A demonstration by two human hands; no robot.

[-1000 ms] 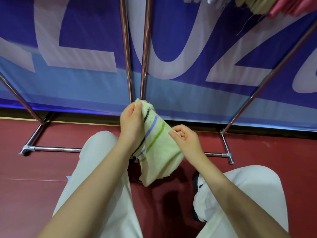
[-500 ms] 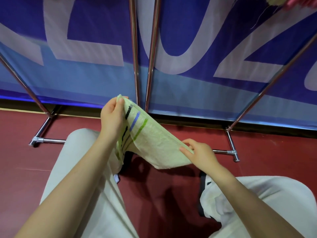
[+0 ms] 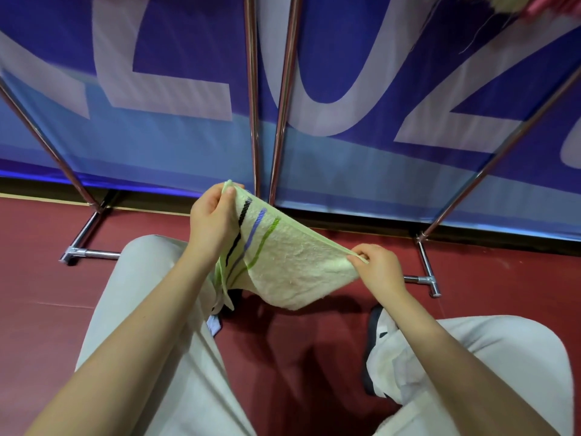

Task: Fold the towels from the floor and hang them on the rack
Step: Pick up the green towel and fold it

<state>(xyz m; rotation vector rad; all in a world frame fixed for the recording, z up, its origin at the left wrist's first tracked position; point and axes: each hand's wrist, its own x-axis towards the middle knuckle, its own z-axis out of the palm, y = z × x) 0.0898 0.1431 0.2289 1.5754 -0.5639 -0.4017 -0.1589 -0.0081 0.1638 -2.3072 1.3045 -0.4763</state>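
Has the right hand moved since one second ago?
Yes. The right hand has moved rightward, away from the two middle rack poles, stretching the towel.

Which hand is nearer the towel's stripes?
Left. The left hand pinches the towel corner beside the stripes; the right hand pinches the far plain corner.

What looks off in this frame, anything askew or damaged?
Nothing damaged. The towel is stretched between left hand and right hand, lower edge sagging unevenly. Loose threads dangle from cloths at top right.
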